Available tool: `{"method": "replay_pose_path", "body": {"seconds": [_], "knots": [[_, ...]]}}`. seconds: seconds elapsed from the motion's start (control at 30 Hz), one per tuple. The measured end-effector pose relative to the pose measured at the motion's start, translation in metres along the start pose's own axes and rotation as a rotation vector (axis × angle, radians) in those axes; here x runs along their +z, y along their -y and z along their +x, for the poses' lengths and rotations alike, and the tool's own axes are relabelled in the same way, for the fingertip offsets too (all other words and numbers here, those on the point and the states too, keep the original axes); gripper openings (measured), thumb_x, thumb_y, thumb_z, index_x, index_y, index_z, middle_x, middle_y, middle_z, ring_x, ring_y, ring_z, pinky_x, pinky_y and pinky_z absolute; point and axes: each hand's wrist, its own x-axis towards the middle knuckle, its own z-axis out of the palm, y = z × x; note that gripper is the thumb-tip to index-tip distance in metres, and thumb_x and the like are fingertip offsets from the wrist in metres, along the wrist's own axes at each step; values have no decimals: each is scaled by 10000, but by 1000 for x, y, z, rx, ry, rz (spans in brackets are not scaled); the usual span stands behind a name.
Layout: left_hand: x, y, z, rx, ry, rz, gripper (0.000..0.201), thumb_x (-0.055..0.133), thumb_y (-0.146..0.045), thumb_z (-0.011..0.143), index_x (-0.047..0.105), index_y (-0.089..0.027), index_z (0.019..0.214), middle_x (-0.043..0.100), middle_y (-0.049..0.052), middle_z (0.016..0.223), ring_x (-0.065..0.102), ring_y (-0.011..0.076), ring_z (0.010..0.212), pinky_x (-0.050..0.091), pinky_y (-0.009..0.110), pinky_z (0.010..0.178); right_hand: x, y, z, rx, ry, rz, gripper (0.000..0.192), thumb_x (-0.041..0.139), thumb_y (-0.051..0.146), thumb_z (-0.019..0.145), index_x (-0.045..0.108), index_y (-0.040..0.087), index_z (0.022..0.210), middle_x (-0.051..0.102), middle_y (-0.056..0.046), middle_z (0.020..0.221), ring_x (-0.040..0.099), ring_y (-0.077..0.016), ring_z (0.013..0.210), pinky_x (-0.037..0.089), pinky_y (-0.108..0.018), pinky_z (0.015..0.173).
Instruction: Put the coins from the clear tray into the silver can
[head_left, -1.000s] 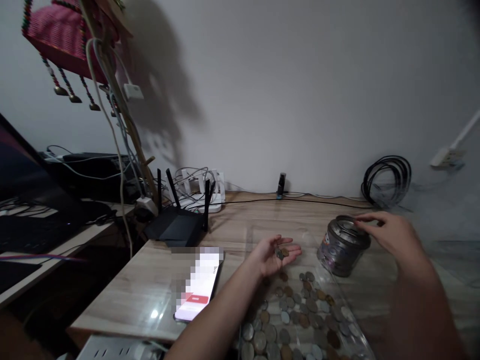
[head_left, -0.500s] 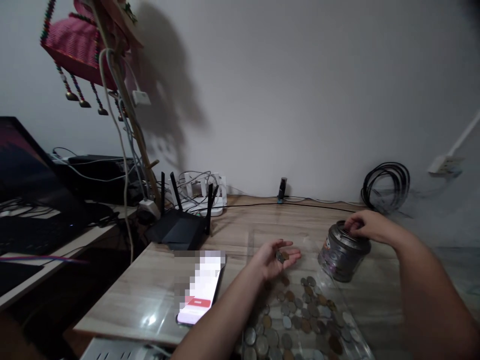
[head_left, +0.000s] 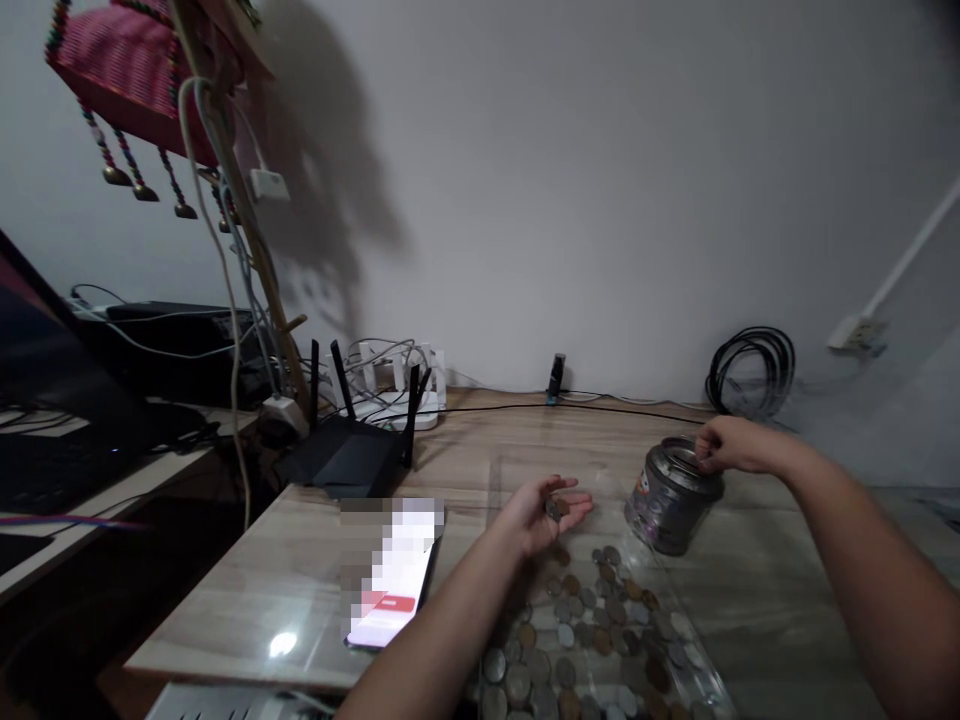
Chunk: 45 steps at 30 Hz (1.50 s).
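My left hand [head_left: 551, 515] is turned palm up above the tabletop, its fingers loosely curled. A few coins [head_left: 556, 508] lie in its palm. On the right, a dented-looking silver tin can [head_left: 670, 505] with a printed side stands slightly tilted in view. My right hand [head_left: 726, 445] is at the tin's top rim with its fingertips pinched together. Whatever those fingertips hold, if anything, is too small to make out. Many loose coins [head_left: 564, 635] are spread over a clear plastic sheet or tray [head_left: 712, 680] in front of both hands.
A lit phone [head_left: 397, 590] lies left of my left forearm. Behind it are a black router [head_left: 349, 450], a white router [head_left: 420, 410] and tangled cables. A small dark bottle [head_left: 556, 378] and a coiled black cable [head_left: 750, 370] are by the wall.
My right hand has lifted slightly and shifted toward the tin's right rim, fingertips still pinched. The left hand keeps its coins. The whole view has shifted slightly.
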Motion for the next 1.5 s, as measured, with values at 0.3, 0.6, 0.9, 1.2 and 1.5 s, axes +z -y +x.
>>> {"method": "replay_pose_path", "body": {"seconds": [0.3,0.6,0.9,1.2,1.5], "knots": [[2,0,-2,11,7,11,243,412,-205,779,497,-48,945,592,195,885,614,222,816,440,260,709,20,3,8,48,-375,-47,103,579,281,597,613,184,598,621,-10,624,535,-126,584,353,-224,532],[3,-3,-4,20,56,-95,435,373,-364,813,442,-25,1076,576,213,955,593,236,853,433,301,714,51,64,-34,-161,-652,-18,252,431,303,770,652,206,843,645,-49,876,561,-174,789,391,-272,667],[3,-7,-3,45,-18,-97,408,295,-365,862,570,-65,863,566,52,565,532,131,498,370,216,506,125,151,-33,-486,-282,27,261,410,285,808,635,206,915,631,-73,932,569,-180,840,392,-269,700],[-3,1,4,21,79,-81,274,362,-231,818,553,-35,825,625,155,750,617,208,778,438,292,739,58,73,-43,-225,-595,93,265,404,304,780,644,207,840,654,-57,844,571,-164,731,389,-256,622],[1,-3,2,45,-27,-45,285,356,-221,808,503,-29,957,601,158,779,617,208,786,466,273,675,14,-3,-16,-133,-223,-207,215,472,261,706,622,168,582,620,-40,589,518,-132,547,300,-239,506]]}}
